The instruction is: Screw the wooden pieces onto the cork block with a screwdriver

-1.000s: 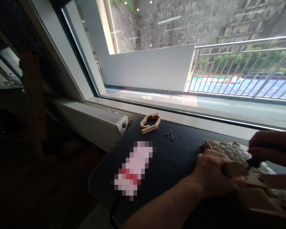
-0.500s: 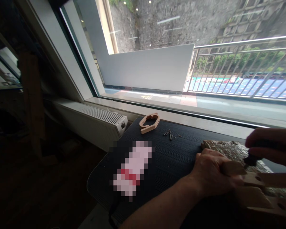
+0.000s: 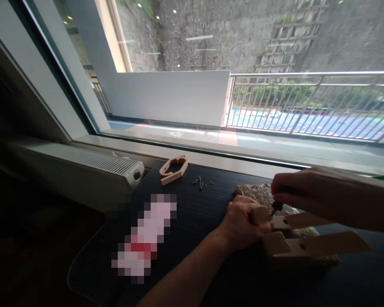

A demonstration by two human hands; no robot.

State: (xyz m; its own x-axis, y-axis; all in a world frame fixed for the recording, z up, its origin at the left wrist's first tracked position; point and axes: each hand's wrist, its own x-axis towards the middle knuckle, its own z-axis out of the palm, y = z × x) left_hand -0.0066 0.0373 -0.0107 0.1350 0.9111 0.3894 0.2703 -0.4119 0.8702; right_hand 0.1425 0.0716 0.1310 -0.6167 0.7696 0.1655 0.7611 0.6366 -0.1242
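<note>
My left hand (image 3: pixel 243 224) is closed around the rounded end of a light wooden assembly (image 3: pixel 307 243) made of two long pieces lying on the black table (image 3: pixel 211 213). My right hand (image 3: pixel 296 189) comes in from the right and grips a dark-handled screwdriver (image 3: pixel 277 207), its tip pointing down at the upper wooden piece by a small hole. A brown rough-textured board (image 3: pixel 259 194) lies under the wooden pieces.
A curved wooden hook-shaped part (image 3: pixel 173 168) lies at the table's far edge, with several small dark screws (image 3: pixel 200 182) beside it. A pixelated white and red object (image 3: pixel 144 238) lies on the table's left part. A white radiator (image 3: pixel 96 164) runs under the window sill (image 3: pixel 211 149).
The view has swung to the right, so the hands and wooden pieces now sit nearer the middle. Both hands keep their hold; the screwdriver stays at the upper wooden piece.
</note>
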